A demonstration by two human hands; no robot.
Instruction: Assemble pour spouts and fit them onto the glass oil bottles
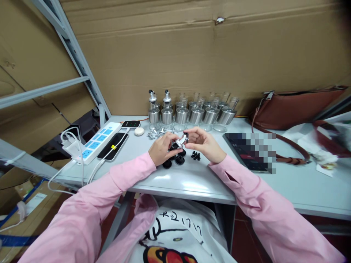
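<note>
Between my hands is a silver pour spout (pixel 180 142), gripped at its base by the closed fingers of my left hand (pixel 161 149). My right hand (pixel 205 145) pinches a small black cap (pixel 186 136) at the spout's tip. Black ribbed stoppers (pixel 179 159) lie on the table under my left hand, which partly covers them. Right of them is a cluster of small black caps (pixel 195 155). Several more silver spout parts (pixel 156 133) lie just behind my left hand, partly hidden.
Glass bottles with steel sleeves (pixel 181 115) stand in rows against the cardboard; two at left carry pour spouts (pixel 167 96). On the left are a power strip (pixel 100 140), a charging phone (pixel 113 147) and cables. A tablet-like device (pixel 244 151) and a brown bag (pixel 296 109) lie right.
</note>
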